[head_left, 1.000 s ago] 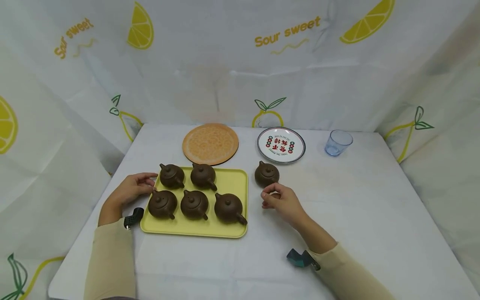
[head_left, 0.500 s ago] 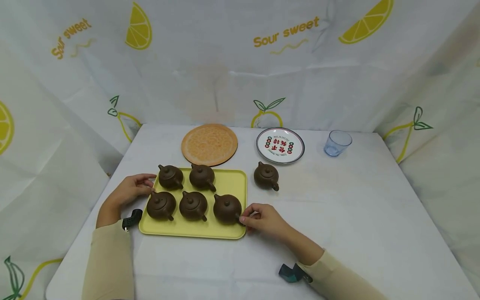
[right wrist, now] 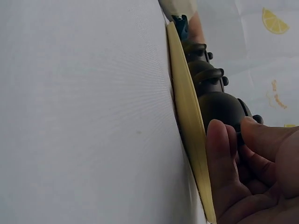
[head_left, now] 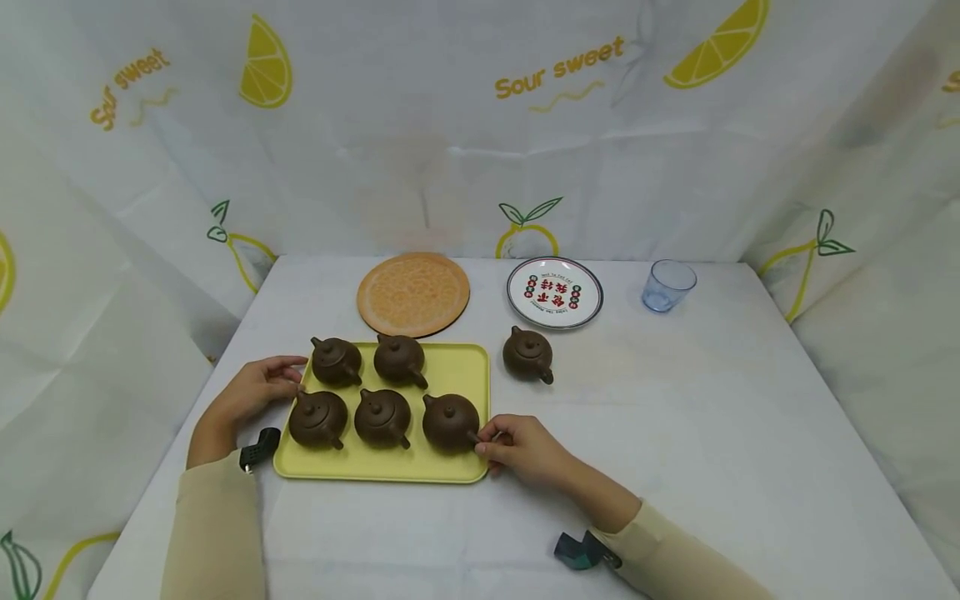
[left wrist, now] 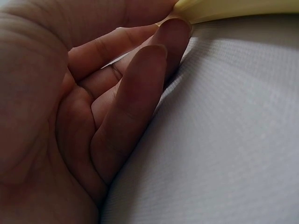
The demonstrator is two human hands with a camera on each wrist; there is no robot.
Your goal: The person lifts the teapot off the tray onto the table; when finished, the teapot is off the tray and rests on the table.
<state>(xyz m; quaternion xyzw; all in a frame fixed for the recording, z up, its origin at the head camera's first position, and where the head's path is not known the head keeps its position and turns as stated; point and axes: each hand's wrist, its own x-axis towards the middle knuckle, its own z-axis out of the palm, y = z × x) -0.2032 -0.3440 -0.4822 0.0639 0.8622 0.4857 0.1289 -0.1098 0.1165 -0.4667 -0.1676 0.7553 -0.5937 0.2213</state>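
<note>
Right hand leaves the lone teapot, now pinching the front-right teapot by its handle; left hand holds the tray.

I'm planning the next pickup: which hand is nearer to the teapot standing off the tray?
The right. The right hand is in front of that teapot, by the right edge of the tray; the left hand is farther off, touching the tray's left edge.
</note>
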